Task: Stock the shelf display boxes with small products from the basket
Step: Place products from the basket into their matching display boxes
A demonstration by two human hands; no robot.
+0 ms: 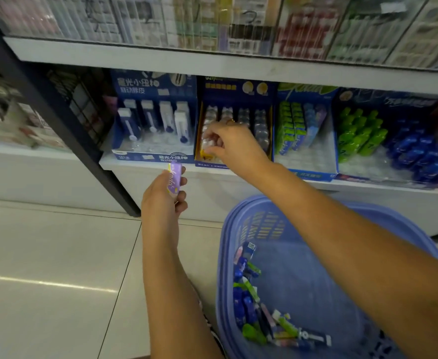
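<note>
Shelf (383,187): is carrying blue display boxes (155,82) side by side.
Right hand (234,145): is reaching into the yellow-edged display box (238,98), fingers pinching a clear packet (208,143) there.
Left hand (162,195): is gripping a purple packet (173,177) just below the shelf edge.
Basket (316,275): is sitting on the tiled floor (44,255), holding loose small products (249,301).

Right hand (228,143) is reaching into the yellow-edged display box (236,99) on the low shelf, pinching a small clear pack (208,143) near its front left. Left hand (164,195) grips a purple pack (173,177) just below the shelf edge. The blue basket (223,255) holds loose blue and green packs (246,301).
</note>
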